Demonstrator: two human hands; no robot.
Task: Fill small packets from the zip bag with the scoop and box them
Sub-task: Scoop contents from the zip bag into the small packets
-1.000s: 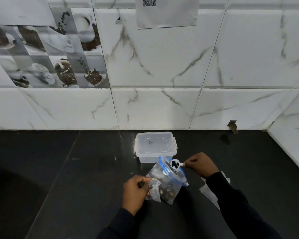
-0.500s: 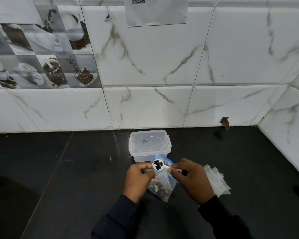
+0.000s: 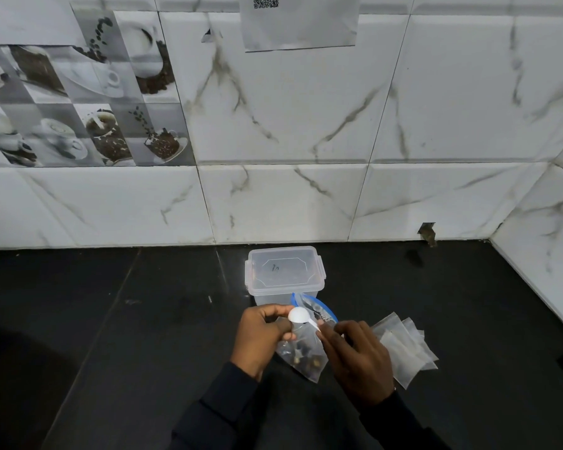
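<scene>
beside one box (image 3: 285, 274), one scoop (image 3: 298, 315)

This looks like a home kitchen corner. A dark stone desk (image 3: 143, 319) runs up to glossy marble-patterned wall tiles (image 3: 290, 125). Decorative tiles of coffee cups and beans (image 3: 78, 108) sit at ten o'clock. A clear snap-lid food box (image 3: 285, 271) stands near the wall at twelve o'clock.
</scene>
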